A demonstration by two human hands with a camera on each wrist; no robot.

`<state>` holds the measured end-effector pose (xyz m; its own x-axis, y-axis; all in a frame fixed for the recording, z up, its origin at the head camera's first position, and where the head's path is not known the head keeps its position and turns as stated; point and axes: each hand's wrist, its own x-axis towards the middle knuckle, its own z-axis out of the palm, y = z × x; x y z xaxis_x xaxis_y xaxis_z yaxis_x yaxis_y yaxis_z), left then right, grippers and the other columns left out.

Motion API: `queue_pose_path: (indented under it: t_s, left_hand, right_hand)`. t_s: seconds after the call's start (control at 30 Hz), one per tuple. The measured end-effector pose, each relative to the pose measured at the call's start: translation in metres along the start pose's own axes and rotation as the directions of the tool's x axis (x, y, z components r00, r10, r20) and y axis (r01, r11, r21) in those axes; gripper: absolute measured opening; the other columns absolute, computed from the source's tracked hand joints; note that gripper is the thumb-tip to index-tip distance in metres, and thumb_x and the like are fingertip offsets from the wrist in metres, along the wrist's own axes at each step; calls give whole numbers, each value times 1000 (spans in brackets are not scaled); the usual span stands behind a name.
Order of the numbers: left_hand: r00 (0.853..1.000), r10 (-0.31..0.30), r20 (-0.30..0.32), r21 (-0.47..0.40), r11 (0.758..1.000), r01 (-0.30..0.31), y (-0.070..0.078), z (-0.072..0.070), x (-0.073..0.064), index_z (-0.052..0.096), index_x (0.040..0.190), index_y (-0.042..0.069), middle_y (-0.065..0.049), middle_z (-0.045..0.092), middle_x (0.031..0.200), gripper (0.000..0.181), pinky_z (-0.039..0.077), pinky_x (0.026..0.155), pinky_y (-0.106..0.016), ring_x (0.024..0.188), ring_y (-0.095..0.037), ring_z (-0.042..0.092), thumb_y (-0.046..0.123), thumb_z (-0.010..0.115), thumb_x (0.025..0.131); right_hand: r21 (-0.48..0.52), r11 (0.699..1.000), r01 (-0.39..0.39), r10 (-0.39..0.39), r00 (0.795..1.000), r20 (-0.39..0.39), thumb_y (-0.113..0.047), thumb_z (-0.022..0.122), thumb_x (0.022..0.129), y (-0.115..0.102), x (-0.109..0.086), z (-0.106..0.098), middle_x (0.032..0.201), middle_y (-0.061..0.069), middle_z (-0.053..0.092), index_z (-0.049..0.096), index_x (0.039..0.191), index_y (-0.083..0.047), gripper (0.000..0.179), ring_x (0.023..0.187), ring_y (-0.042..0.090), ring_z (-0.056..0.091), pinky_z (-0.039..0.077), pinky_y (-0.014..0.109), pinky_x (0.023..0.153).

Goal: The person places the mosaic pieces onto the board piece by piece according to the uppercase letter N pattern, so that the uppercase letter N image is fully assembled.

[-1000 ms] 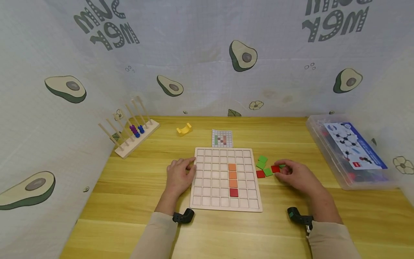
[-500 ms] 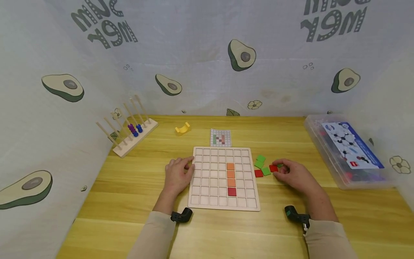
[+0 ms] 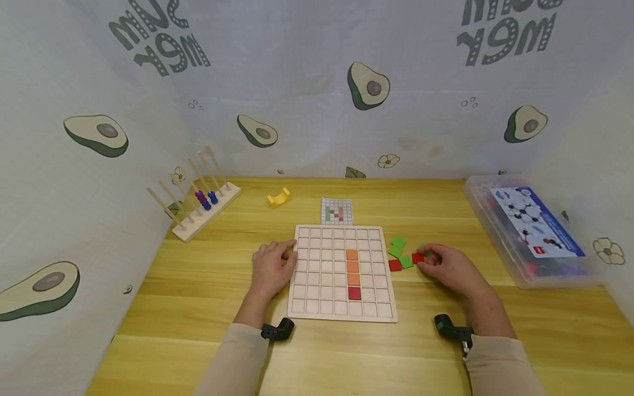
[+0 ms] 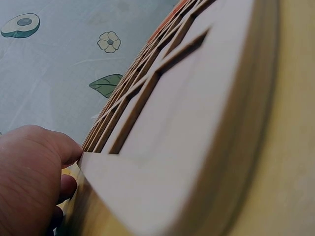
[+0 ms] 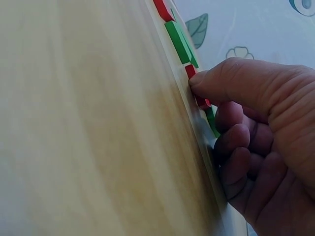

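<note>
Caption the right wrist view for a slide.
Right hand with its thumb on a red tile between green tiles.

The head view has swung slightly, carrying the whole scene a touch toward 9 o'clock; at the right grip (image 3: 449, 267), a sliver of green tile (image 3: 422, 245) now peeks out beyond the fingertips, toward 12 o'clock from the red tile (image 3: 417, 258)

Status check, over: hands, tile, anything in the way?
Left hand at left edge of board. Right hand with thumb on red tile. Green tile and second red tile between it and board.
</note>
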<state>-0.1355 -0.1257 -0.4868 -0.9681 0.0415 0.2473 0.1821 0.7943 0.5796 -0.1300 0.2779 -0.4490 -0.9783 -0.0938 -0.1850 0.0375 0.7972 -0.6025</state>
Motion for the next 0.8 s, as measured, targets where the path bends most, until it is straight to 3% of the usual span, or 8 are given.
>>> queue_pose_path:
  t_s: [0.57, 0.8]
  left_hand:
    - [1000, -6, -2, -2, 1000, 6, 2, -1, -1, 73, 127, 18, 0, 64, 84, 33, 35, 82, -40, 84, -21, 51, 29, 65, 97]
    - [1000, -10, 4, -3, 1000, 10, 1, 0, -1, 73, 127, 18, 0, 64, 85, 33, 33, 82, -40, 84, -21, 50, 29, 65, 97]
  right_hand:
    - [-12, 999, -35, 35, 999, -3, -21, 70, 94, -7, -1, 0, 84, 5, 58, 63, 118, -2, 31, 70, 18, 50, 39, 27, 58]
    - [-46, 999, -8, 8, 1000, 3, -24, 70, 94, -20, -3, -3, 85, 5, 58, 64, 119, -3, 32, 70, 18, 50, 39, 28, 58]
